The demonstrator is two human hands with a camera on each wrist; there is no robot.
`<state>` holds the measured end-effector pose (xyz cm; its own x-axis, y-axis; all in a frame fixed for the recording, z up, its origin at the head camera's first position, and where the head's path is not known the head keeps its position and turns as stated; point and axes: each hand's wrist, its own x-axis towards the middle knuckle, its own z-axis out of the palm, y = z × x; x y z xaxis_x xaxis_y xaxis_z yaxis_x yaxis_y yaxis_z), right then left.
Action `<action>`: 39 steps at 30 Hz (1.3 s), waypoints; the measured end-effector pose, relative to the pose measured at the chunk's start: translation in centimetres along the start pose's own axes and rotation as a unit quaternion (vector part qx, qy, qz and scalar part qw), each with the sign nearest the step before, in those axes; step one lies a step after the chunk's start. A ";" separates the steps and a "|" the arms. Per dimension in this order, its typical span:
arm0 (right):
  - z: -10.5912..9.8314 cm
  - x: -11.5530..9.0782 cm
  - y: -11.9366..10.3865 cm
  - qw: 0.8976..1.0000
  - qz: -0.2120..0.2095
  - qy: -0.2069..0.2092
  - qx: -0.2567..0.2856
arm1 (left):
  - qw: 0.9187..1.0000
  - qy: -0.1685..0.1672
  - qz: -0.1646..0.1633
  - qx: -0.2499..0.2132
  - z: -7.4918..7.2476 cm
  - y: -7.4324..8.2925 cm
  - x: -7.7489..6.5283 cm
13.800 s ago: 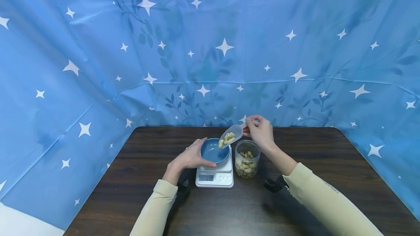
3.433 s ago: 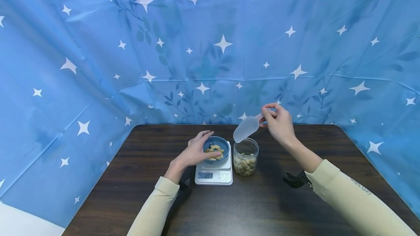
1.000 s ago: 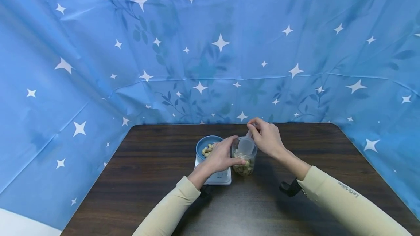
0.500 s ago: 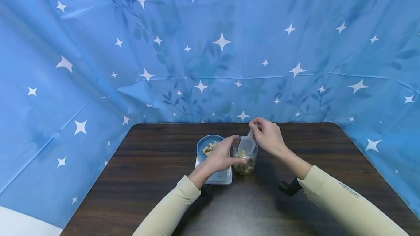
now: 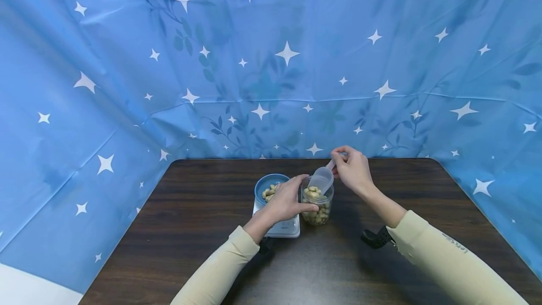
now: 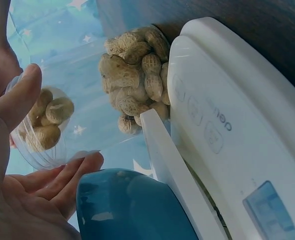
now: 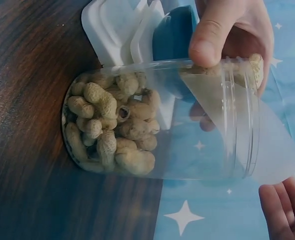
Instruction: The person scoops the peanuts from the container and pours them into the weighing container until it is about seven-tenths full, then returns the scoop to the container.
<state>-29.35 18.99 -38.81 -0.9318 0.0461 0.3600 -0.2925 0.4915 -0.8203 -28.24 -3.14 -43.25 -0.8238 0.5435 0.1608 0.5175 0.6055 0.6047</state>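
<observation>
Scoop (image 5: pixel 322 178), likely light, stiff, pinched at handle (image 5: pixel 330 165) by right hand (image 5: pixel 352 169); jar (image 5: pixel 322 214), probably slippery, gripped near rim (image 7: pixel 230 150) by left hand (image 5: pixel 285 201).

1. Your scoop (image 5: pixel 322 178): translucent plastic, smooth, cloudy.
2. Your jar (image 7: pixel 187 157): clear, smooth, shiny wall, ridged neck; you can't tell plastic from glass.
3. Peanuts (image 7: pixel 135 129): dry shells, rough, netted, matt.
4. Bowl (image 6: pixel 130 210): smooth, glossy, you get a highlight on the side; material unclear.
5. Scale (image 6: pixel 207 85): white plastic, smooth, low sheen.
6. Worktop (image 5: pixel 322 267) before you: dark wood grain, smooth, satin, soft glare.
7. Backdrop (image 5: pixel 271 36): cloth-like sheet, creased, slight sheen on the folds.
8. Your sleeves (image 5: pixel 211 267): fabric, smooth, matt.
</observation>
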 end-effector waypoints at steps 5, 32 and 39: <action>0.1 0.0 -0.1 1.000 0.004 -0.003 0.013 | 1.000 0.000 0.000 0.001 0.0 0.0 0.0; -0.8 0.2 0.6 0.990 0.091 -0.014 0.109 | 1.000 -0.002 -0.012 -0.001 0.0 0.1 0.1; -1.3 0.1 1.1 0.982 0.112 -0.007 0.152 | 1.000 0.000 -0.012 -0.003 0.0 0.1 0.1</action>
<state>-29.48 20.71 -39.08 -0.9823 0.1104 0.1511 -0.1288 0.1875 -0.9738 -28.28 -3.07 -43.18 -0.8362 0.5288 0.1450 0.4956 0.6156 0.6127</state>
